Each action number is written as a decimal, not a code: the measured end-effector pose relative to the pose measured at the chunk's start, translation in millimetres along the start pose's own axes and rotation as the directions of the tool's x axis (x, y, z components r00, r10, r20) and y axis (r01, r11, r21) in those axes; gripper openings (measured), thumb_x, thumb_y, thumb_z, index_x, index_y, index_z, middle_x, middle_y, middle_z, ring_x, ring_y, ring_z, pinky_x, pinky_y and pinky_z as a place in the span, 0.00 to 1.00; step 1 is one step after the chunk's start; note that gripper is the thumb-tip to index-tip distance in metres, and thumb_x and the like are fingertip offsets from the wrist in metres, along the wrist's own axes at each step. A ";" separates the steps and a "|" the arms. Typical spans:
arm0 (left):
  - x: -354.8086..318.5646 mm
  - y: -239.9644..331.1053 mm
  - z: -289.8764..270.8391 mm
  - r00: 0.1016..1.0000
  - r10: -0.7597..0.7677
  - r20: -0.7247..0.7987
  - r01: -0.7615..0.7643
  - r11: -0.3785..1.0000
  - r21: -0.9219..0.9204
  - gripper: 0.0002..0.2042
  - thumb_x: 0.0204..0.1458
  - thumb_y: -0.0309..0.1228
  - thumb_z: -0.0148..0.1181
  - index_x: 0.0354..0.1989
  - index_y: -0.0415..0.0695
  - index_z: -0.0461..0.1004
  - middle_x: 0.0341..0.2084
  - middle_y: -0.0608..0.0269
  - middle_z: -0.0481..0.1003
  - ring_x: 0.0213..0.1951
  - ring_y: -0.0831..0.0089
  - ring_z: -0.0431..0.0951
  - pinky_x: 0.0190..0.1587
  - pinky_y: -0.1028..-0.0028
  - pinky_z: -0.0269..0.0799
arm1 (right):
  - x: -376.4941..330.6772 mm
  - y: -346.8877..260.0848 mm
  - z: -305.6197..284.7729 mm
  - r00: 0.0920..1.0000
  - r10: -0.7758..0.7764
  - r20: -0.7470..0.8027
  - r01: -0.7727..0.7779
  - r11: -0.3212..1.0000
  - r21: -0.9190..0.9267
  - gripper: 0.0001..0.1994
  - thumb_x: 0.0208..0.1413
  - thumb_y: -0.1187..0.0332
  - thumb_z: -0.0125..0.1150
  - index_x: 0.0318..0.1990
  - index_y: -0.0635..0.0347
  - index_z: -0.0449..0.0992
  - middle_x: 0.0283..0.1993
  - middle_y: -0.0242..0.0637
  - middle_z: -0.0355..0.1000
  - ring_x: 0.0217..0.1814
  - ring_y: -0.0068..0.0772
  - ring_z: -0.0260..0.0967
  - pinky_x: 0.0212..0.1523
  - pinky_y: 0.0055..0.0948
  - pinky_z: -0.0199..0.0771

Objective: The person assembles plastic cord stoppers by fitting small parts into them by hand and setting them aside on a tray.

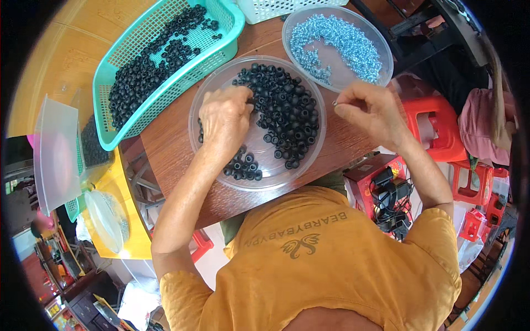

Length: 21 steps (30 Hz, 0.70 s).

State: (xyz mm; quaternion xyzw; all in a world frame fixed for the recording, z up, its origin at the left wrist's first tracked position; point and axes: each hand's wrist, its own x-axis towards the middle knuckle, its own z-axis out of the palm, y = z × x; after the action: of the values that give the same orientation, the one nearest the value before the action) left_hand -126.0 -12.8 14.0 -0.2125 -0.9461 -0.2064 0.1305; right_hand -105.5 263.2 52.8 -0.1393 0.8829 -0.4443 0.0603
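Note:
My left hand (226, 115) is over a clear round plastic tray (265, 186) with its fingers curled down at the edge of a heap of small black ring-like parts (292, 107). The knuckles hide whatever is between its fingertips. Right of this tray, my right hand (372, 113) is raised above the table with thumb and forefinger pinched on a tiny shiny piece (334, 103). Beyond it, a second clear tray (338, 83) has many small light-blue glossy pieces (353, 44) spread in a curved band.
A turquoise plastic basket (190, 74) of similar black parts stands at the far left of the brown wooden table (179, 165). A white basket (292, 6) is at the back. Red stools (436, 127) and a red box (375, 171) with black adapters and cables are to the right.

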 end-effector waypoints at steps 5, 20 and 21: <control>5.3 -6.9 14.8 0.992 0.123 0.020 -0.124 0.989 0.082 0.07 0.38 0.22 0.62 0.29 0.43 0.75 0.27 0.59 0.75 0.31 0.61 0.73 0.35 0.66 0.61 | -7.2 7.8 14.7 0.998 0.045 0.049 -0.052 0.987 0.152 0.06 0.49 0.71 0.62 0.31 0.66 0.75 0.27 0.33 0.72 0.29 0.19 0.66 0.31 0.22 0.67; -17.1 16.2 -21.5 0.978 -0.205 0.042 0.202 0.871 -0.448 0.09 0.44 0.23 0.63 0.36 0.40 0.76 0.27 0.61 0.77 0.29 0.71 0.75 0.34 0.72 0.69 | -20.5 -5.9 45.9 0.997 0.029 0.072 -0.053 0.935 0.350 0.05 0.49 0.72 0.63 0.30 0.65 0.75 0.25 0.32 0.70 0.29 0.20 0.66 0.29 0.23 0.66; -23.5 34.1 -32.2 0.940 -0.291 0.176 0.337 0.734 -0.589 0.08 0.46 0.23 0.62 0.36 0.40 0.76 0.25 0.65 0.75 0.28 0.77 0.73 0.32 0.77 0.68 | -26.3 -6.9 48.6 0.993 0.040 0.110 -0.083 0.903 0.422 0.05 0.48 0.72 0.63 0.29 0.64 0.75 0.25 0.34 0.70 0.28 0.23 0.67 0.28 0.24 0.67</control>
State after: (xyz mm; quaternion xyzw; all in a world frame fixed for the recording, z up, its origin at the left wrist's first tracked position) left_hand -84.7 -7.3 46.0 -0.0875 -0.8542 -0.5123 -0.0159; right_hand -67.9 229.8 28.8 -0.1165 0.7646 -0.6167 0.1468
